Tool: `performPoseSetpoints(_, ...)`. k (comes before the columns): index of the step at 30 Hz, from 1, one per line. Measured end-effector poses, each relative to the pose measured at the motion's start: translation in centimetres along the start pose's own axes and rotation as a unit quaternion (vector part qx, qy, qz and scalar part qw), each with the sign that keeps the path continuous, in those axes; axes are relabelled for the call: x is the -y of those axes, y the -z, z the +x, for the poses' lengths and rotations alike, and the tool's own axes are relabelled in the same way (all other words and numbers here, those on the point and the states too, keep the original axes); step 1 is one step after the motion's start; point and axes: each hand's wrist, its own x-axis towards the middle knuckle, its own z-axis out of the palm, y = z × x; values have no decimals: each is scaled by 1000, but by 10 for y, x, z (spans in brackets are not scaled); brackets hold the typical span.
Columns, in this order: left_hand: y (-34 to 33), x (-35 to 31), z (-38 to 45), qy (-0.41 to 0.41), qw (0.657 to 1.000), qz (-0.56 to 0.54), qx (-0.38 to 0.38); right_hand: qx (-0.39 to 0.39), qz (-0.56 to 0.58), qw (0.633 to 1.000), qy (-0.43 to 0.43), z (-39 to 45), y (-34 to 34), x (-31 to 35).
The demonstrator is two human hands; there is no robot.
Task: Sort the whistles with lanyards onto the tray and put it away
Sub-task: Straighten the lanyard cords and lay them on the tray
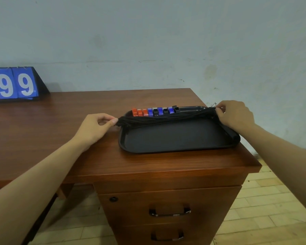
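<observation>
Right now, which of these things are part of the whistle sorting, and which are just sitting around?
Part of the job: whistles, black lanyards, tray, left hand and right hand pinching the lanyards' ends.

Just around: scoreboard, desk, drawers.

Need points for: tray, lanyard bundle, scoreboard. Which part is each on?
tray (175, 137): head view, bare floor of the tray.
lanyard bundle (166, 117): head view, middle of the black cords stretched between the hands.
scoreboard (25, 84): head view, right-hand blue 9 card.
</observation>
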Motion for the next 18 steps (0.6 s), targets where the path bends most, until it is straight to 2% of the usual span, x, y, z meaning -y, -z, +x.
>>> performPoseSetpoints(11,2,4,0,-1,1000,3,-9,-2,19,1000,9,-4,0,-2)
performPoseSetpoints(18,8,0,-6,8,1000,18,14,6,13,1000,7,-12,11,-10)
